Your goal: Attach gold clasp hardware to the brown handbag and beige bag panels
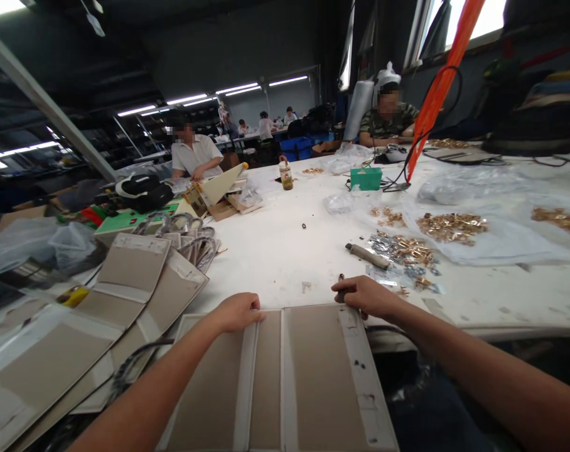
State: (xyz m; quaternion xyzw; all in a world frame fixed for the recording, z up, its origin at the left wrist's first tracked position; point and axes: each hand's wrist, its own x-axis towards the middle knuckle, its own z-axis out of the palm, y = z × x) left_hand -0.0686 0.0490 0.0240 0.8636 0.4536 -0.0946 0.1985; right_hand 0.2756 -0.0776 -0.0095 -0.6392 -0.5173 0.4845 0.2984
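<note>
A beige panel (320, 376) with pale fold strips lies before me, its lower end out of frame. It has small dark marks along its right strip. At the panel's far edge, my left hand (238, 312) is closed on the rim, fingers curled and thumb on top. My right hand (367, 296) rests by the far right corner, pinching a short dark tool (341, 290) that stands upright; its exact kind is unclear. A dark cord loop (393, 329) shows beside the panel's right edge.
More beige panels (134, 270) with corded handles overlap at left. Gold and silver metal fittings (407, 248) lie in piles at right near a grey-brown rod (367, 256). Beyond are a green box (366, 178), a jar (285, 174), an orange strap (442, 94) and people working.
</note>
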